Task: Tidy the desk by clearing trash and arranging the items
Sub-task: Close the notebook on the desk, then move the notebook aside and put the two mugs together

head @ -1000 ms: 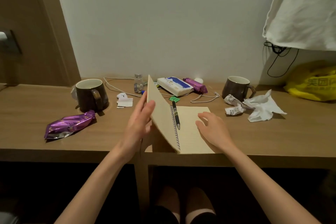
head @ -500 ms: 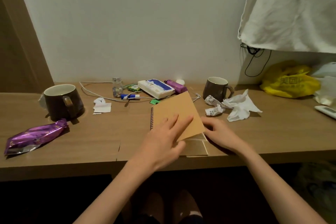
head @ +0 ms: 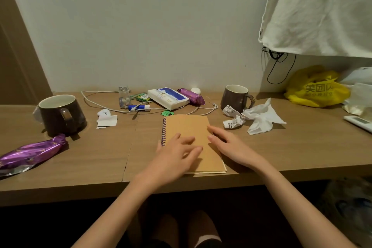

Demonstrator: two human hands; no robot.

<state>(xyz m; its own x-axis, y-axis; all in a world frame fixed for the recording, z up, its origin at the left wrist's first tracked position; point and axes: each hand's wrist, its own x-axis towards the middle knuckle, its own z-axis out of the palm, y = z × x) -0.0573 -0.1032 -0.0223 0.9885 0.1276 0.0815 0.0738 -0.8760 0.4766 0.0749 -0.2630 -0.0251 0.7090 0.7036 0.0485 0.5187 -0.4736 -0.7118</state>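
Wooden surface (head: 281, 157) carrying a closed spiral notebook (head: 187, 127), cover up, near the front edge. The left hand (head: 177, 155) lies flat on the cover, fingers straight and spread. The right hand (head: 227, 145) rests at the notebook's right edge, fingers extended, gripping nothing. Purple wrapper (head: 30, 153) and brown mug (head: 60, 115): well left of the left hand. Crumpled tissue (head: 259, 119): beyond the right hand, to its right.

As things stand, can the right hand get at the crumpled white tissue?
Probably yes: the right hand is open at the notebook edge, and the tissue lies to its right across bare desk, with only a crumpled receipt beside the path.
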